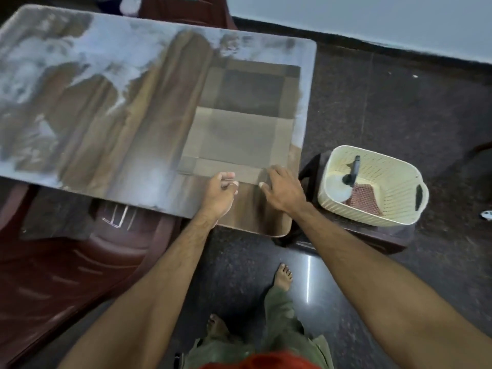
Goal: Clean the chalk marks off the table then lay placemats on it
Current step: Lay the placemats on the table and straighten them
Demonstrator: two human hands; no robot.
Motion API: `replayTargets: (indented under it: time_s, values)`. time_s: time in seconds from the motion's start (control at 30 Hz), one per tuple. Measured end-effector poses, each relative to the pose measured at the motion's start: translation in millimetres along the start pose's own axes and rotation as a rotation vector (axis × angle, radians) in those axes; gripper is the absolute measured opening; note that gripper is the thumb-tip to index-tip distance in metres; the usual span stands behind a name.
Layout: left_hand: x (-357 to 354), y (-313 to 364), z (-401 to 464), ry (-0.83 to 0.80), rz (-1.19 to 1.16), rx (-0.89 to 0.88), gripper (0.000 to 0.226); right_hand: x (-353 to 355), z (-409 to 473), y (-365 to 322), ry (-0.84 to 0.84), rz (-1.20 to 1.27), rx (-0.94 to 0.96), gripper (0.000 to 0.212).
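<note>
Placemats: two brown woven placemats are lying on the right end of the surface [149, 123], the nearer placemat [234, 139] overlapping the farther placemat [253, 86], which is sitting toward the far edge.
Left hand [219, 194]: it is resting at the near edge of the nearer placemat, fingers curling in and pinching that edge.
Right hand [283, 189]: it is lying just beside the left one at the mat's near right corner, fingers spread loosely and pressing down flat on it.
Chalk marks [40, 75]: pale smears are covering the left and far parts of the surface; the picture is blurring here.
Basket [394, 209]: a cream basket is sitting on a dark stool right of the surface, holding a checked cloth [362, 199] and a dark-handled tool [352, 171].
Chair [66, 267]: a maroon plastic chair is standing at the near left.
</note>
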State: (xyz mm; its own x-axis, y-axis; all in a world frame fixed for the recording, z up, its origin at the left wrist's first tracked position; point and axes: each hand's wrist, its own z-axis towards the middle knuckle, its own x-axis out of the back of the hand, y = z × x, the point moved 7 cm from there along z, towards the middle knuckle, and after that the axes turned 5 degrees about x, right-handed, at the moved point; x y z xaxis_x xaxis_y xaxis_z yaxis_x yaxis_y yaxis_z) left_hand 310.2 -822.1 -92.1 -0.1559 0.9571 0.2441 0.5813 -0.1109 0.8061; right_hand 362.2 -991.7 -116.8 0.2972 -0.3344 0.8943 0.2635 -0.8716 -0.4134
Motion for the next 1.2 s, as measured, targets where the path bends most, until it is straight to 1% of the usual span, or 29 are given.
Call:
replayTargets:
  time_s: [0.13, 0.2, 0.37, 0.47, 0.57, 0.63, 0.73, 0.8, 0.87, 0.93, 0.97, 1.03, 1.1, 1.13, 1.2]
  values:
    - [68, -26, -16, 0.035, -0.049, 0.003, 0.018, -23, 10, -32, 0.028, -0.100, -0.090, 0.054]
    - [94, -37, -21, 0.027, -0.072, 0.003, 0.015, -31, 11, -47, 0.027, -0.119, -0.087, 0.052]
    - [146, -56, -29, 0.040, -0.065, 0.000, 0.016, -47, 14, -93, 0.000, -0.134, -0.067, 0.053]
    - [163, -64, -27, 0.031, -0.088, 0.023, 0.018, -56, 19, -122, -0.041, -0.100, -0.032, 0.048]
    - [171, -69, -21, 0.039, -0.129, 0.049, 0.020, -61, 28, -132, -0.092, -0.010, -0.039, 0.047]
    - [173, -72, -15, 0.046, -0.158, 0.076, 0.019, -60, 29, -131, -0.070, -0.031, -0.050, 0.051]
    - [174, -76, -4, 0.062, -0.201, 0.117, 0.026, -67, 24, -132, -0.061, -0.108, -0.062, 0.055]
    - [178, -78, 7, 0.105, -0.211, 0.139, 0.029, -78, 27, -149, -0.075, -0.119, 0.018, 0.054]
    - [187, -77, 17, 0.187, -0.119, 0.142, 0.031, -87, 35, -174, -0.105, -0.040, 0.135, 0.050]
    - [200, -69, 26, 0.278, 0.126, 0.070, 0.030, -87, 45, -195, -0.090, 0.091, 0.195, 0.045]
    - [205, -63, 30, 0.303, 0.268, -0.001, 0.028, -84, 52, -199, -0.050, 0.129, 0.186, 0.042]
    - [208, -56, 40, 0.292, 0.524, -0.156, 0.026, -78, 65, -194, 0.027, 0.110, 0.103, 0.043]
    - [199, -56, 43, 0.219, 0.730, -0.237, 0.046, -77, 70, -178, 0.025, 0.024, 0.000, 0.049]
    - [195, -58, 45, 0.187, 0.805, -0.247, 0.056, -79, 72, -172, 0.000, -0.007, -0.029, 0.052]
    - [192, -61, 48, 0.177, 0.845, -0.255, 0.063, -86, 75, -172, -0.041, -0.026, -0.035, 0.055]
